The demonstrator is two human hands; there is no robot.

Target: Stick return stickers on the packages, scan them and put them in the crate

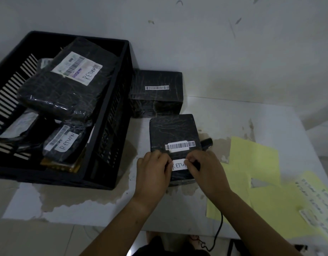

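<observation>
The white tabletop (233, 115) carries a black crate (111, 115) along its left edge, holding wrapped packages (63, 89) marked RETURN. Yellow sheets (251, 163) lie toward the right front corner. A back package (157, 100) sits at the rear edge, against the crate. The front package (173, 130) lies mid-tabletop. On its near end, the left hand (153, 172) and right hand (207, 170) each pinch an end of a return sticker (178, 165) with curled fingers.

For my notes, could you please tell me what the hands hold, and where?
Both hold the return sticker against the near package: left hand at its left end, right hand at its right end.
</observation>
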